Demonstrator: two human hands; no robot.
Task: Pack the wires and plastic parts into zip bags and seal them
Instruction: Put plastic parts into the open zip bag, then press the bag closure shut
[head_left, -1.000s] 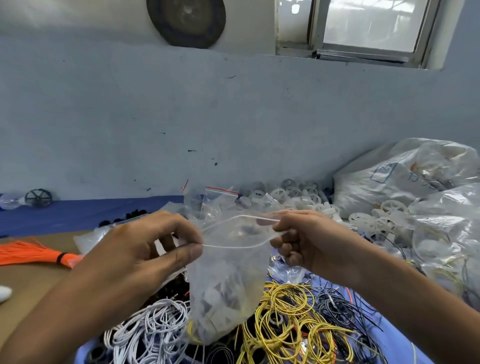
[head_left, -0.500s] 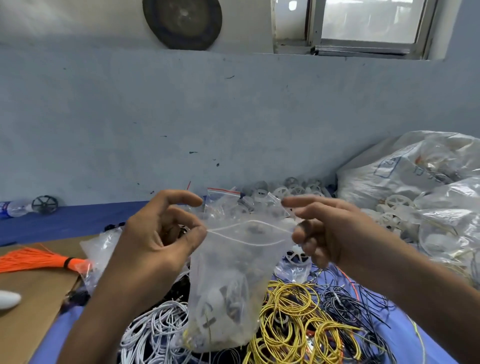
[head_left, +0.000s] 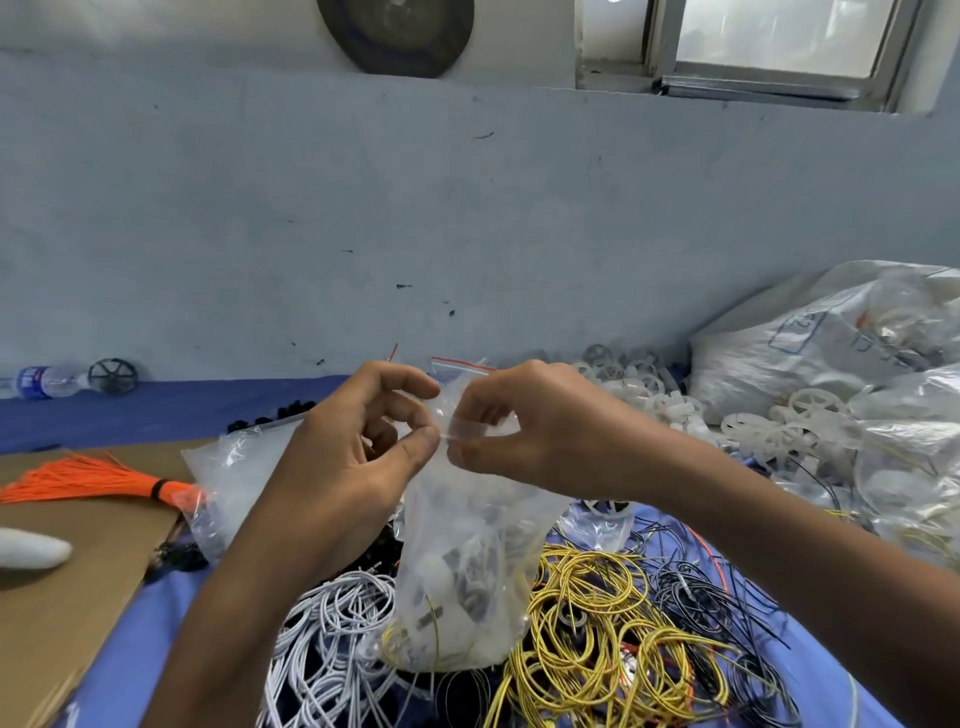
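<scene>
Blue cloth is covering the table (head_left: 156, 613) under a scuffed pale wall (head_left: 467, 208), and loose coils are lying across it: white wires (head_left: 332, 634), yellow wires (head_left: 597, 623) and black wires (head_left: 717, 613). Among them the zip bag (head_left: 462, 571) is standing upright, its bottom resting on the coils and its belly holding whitish plastic parts and a thin strand of wire. The left hand (head_left: 358, 457) is pinching the bag's mouth between thumb and forefinger, so that grip is clamped on the strip. The right hand (head_left: 530, 441) is doing the same just beside it, its grip also closed on the film. The sealing is probably only beginning, since the two pinches are sitting almost together at one spot. The main risk is the tracks mating crookedly: the film is bunching between the hands, and a fold caught in the strip would be leaving a gap. Whether the far side of the mouth is pressed together cannot be told, as the right hand is hiding it. Air trapped inside may be pushing the seal open again. If either pinch is slipping, the loaded bag may tip and spill into the tangle below.
</scene>
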